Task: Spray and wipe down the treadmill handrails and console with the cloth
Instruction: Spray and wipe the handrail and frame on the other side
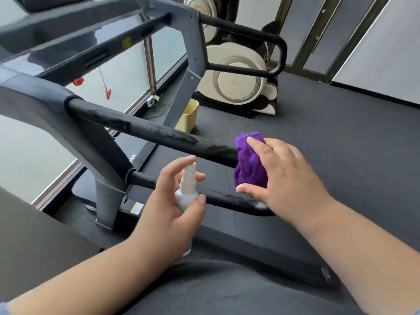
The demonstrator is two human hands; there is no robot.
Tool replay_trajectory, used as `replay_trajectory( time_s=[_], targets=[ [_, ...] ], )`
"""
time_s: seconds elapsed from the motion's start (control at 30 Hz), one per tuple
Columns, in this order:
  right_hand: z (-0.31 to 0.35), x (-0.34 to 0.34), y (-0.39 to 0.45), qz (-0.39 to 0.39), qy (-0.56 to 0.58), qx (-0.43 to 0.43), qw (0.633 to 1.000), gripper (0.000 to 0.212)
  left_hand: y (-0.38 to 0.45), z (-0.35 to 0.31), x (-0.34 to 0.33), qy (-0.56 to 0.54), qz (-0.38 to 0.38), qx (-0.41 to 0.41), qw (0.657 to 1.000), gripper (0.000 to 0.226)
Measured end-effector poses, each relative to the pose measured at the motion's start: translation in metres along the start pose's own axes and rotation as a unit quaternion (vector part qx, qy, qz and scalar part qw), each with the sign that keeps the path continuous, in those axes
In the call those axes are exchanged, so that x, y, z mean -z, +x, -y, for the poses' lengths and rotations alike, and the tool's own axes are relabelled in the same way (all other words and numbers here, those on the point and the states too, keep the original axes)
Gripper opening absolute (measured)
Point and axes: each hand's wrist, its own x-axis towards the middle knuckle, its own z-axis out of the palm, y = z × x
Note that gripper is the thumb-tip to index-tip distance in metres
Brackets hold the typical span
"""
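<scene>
A black looped handrail (147,130) of the treadmill runs across the middle of the view, with wet streaks on its upper bar. My right hand (284,178) grips a purple cloth (248,164) wrapped round the rail's rounded end. My left hand (172,208) holds a small white spray bottle (187,189) upright just in front of the lower bar (227,198), index finger raised near the nozzle. The grey console (75,35) slants across the upper left. The far handrail (250,32) loops at upper centre.
The treadmill belt (227,228) lies below the rail. A cream massage chair (238,80) stands behind on dark carpet, with a yellow bin (189,117) by the upright. A red safety clip (108,93) hangs from the console. Windows line the left side.
</scene>
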Motion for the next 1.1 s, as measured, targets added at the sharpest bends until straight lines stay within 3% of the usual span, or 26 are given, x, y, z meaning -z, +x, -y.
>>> replay_trajectory(
  time_s=[0.23,0.37,0.53,0.63,0.8,1.1],
  targets=[
    [0.095,-0.012,0.073,0.003,-0.097,0.119,0.988,0.094,-0.016,0.011,0.02,0.008,-0.013,0.037,0.999,0.064],
    [0.149,-0.025,0.116,0.026,-0.085,0.146,0.985,0.094,-0.018,0.01,0.022,-0.02,-0.018,0.052,0.998,0.064],
    [0.119,-0.012,0.097,0.059,-0.074,0.125,0.988,0.1,-0.017,0.006,0.035,-0.04,-0.035,0.049,0.997,0.062],
    [0.099,-0.013,0.077,0.029,-0.111,0.127,0.985,0.104,-0.02,0.009,0.053,-0.036,-0.055,0.054,0.996,0.061],
    [0.145,-0.024,0.103,0.031,-0.163,0.14,0.976,0.103,-0.026,0.015,0.079,-0.029,-0.11,0.076,0.991,0.061],
    [0.264,-0.049,0.195,0.044,-0.055,0.203,0.977,0.095,-0.029,0.012,0.088,-0.034,-0.1,0.096,0.99,0.067]
  ],
)
